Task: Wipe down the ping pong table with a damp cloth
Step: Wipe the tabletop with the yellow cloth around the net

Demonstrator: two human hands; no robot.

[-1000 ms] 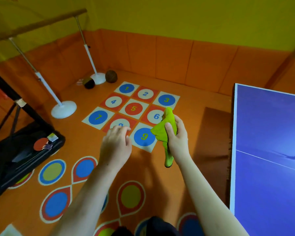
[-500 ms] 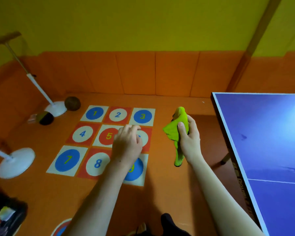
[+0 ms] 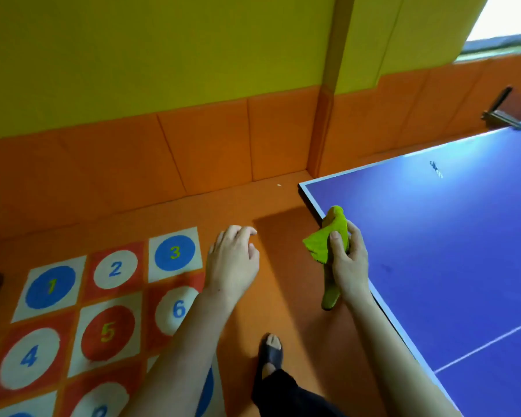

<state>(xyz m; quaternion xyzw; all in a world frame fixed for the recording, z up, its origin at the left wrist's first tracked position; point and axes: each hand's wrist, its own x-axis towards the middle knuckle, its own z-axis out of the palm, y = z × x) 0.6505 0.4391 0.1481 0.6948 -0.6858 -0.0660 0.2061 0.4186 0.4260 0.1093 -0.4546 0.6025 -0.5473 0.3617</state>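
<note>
A: At the table's near left edge, the right hand point(image 3: 350, 260) holds the green cloth point(image 3: 328, 242), fingers and thumb curled round its bunched middle; one end sticks up, the other hangs below the wrist.

B: Position relative to the ping pong table point(image 3: 451, 236)?

A: Over the white border near the corner; whether it touches the blue surface cannot be told.

B: The left hand point(image 3: 233, 261)?

A: Empty, fingers loosely bent, above the orange floor point(image 3: 283, 296) beside the numbered mat point(image 3: 109, 299). A sandalled foot point(image 3: 271, 353) stands below.
</note>
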